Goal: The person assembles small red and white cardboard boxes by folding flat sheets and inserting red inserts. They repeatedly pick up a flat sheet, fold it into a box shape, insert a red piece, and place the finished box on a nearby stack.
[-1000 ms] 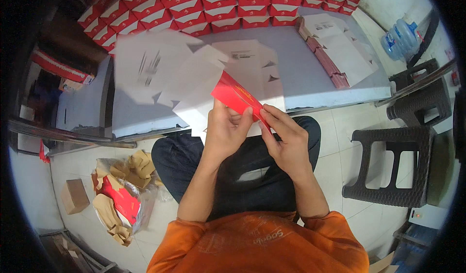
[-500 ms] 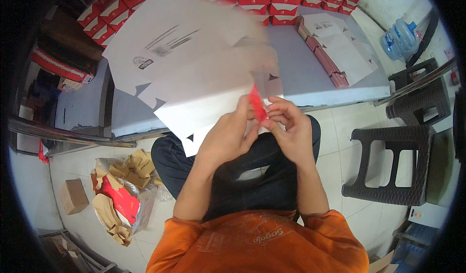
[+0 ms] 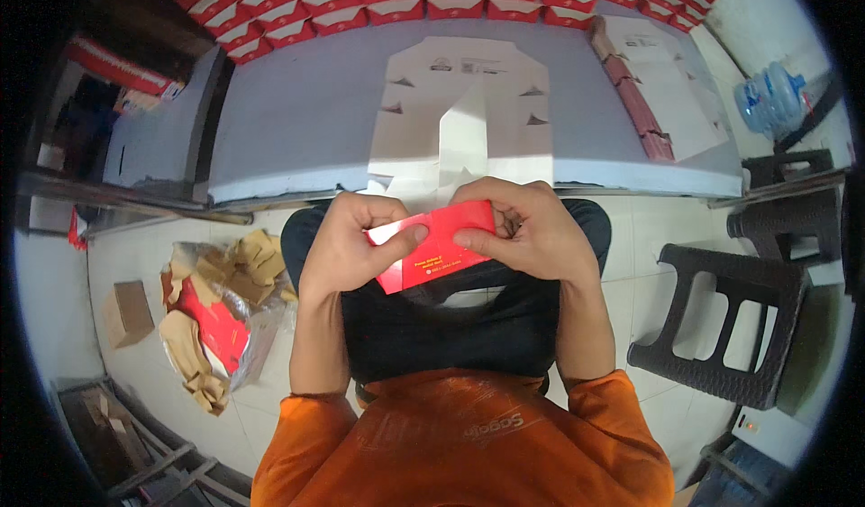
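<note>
A cardboard box blank (image 3: 410, 120), white on its upward side, reaches from over my lap onto the table, with cut slits along both sides. At its near end a red printed panel (image 3: 439, 253) faces me, tilted slightly. My left hand (image 3: 353, 244) pinches the panel's left part, thumb on the red side and fingers behind. My right hand (image 3: 533, 232) grips its right part the same way. A white strip of card (image 3: 463, 133) stands up just beyond the hands. How it joins the panel is hidden by my fingers.
A stack of folded-flat blanks (image 3: 662, 84) lies at the table's right. Rows of red-and-white boxes (image 3: 396, 7) line the back of the grey table (image 3: 288, 115). Dark plastic stools (image 3: 721, 322) stand right, near a blue water jug (image 3: 770, 100). Torn packaging (image 3: 212, 318) lies on the floor at left.
The blank has swung from a blurred slant at upper left to lying straight ahead. The red panel now faces me broadly, and my hands have moved apart along it.
</note>
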`<state>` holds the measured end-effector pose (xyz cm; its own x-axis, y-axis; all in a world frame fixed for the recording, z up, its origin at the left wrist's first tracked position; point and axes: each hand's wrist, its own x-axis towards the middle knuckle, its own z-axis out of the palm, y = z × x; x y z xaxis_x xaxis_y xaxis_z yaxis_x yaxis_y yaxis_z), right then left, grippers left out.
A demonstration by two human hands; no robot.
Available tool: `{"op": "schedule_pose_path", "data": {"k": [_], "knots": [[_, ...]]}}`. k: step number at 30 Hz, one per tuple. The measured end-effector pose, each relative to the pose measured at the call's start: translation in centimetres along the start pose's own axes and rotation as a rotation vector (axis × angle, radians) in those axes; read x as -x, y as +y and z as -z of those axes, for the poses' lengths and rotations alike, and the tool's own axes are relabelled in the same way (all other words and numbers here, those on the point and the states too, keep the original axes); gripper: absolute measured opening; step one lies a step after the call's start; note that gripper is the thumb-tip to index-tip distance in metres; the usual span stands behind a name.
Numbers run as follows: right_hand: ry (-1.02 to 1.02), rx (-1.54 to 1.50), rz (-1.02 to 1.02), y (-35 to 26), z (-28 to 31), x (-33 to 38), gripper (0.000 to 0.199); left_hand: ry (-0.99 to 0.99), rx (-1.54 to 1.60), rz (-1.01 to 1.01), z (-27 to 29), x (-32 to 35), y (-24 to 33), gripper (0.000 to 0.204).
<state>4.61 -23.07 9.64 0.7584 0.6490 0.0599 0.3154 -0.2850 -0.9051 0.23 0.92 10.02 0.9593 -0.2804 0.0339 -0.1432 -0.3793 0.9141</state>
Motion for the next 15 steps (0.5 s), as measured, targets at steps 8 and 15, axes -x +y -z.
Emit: {"op": "schedule_pose_path", "data": {"k": [8,15], "knots": [[-0.009,0.278,0.097,-2.2,-1.5,-0.6,0.053,-0.106,0.188,-0.144,1.7,0.3,-3.0,0.007],[0.265,0.784,0.017,0.9,5.3,2.0,0.084,-0.253,-0.077,-0.161,5.7,1.7,-1.6,0.021]]}}
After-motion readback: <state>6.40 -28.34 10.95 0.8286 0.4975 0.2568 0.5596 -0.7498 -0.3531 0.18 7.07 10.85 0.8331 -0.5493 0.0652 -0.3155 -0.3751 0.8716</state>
